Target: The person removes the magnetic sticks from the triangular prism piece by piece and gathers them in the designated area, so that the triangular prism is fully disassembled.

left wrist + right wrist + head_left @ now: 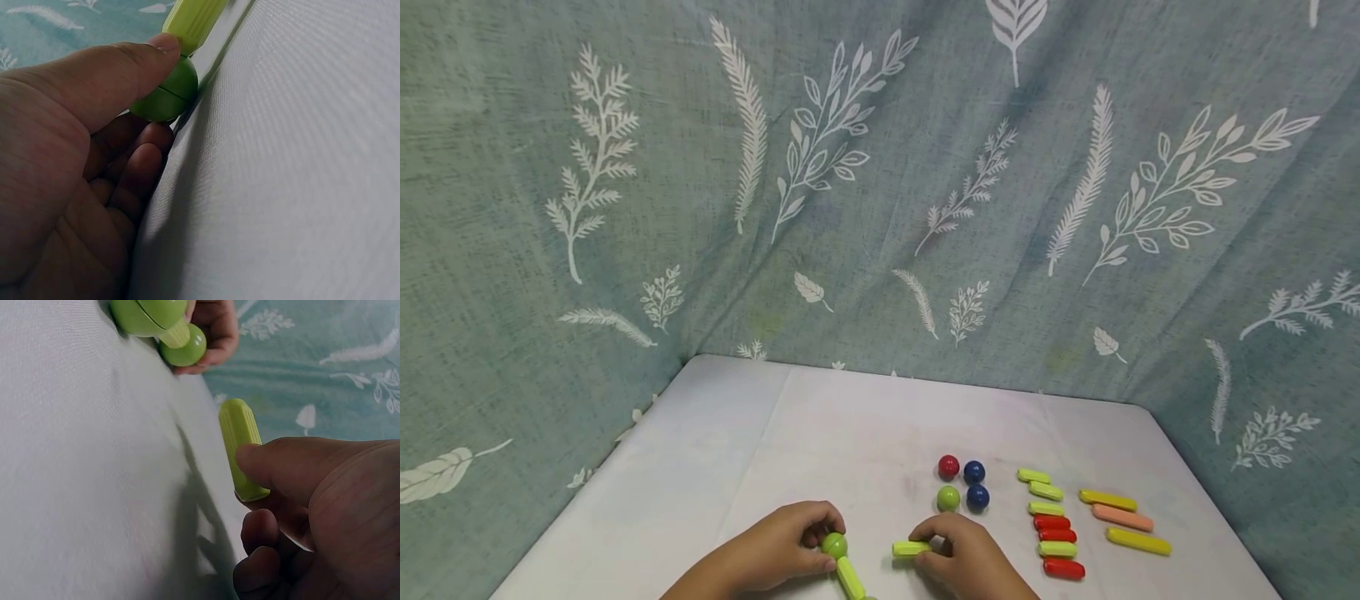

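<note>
My left hand (782, 546) grips a green ball (834, 545) between thumb and fingers, low over the white table. From that ball a yellow-green ridged rod (850, 578) runs toward the front edge of the head view. A second green ball (140, 315) is at the rod's other end, mostly cut off in the head view. To the right, my right hand (958, 554) pinches a separate yellow-green rod (240, 444) between thumb and fingers. This rod points left toward the joined piece, with a gap between them.
Beyond my right hand sit a red ball (949, 467), a green ball (948, 498) and two blue balls (976, 485). Farther right lie several short yellow-green and red rods (1052, 523), then longer yellow rods (1138, 541) and an orange one (1122, 517). A leaf-patterned cloth (880, 208) hangs behind the table.
</note>
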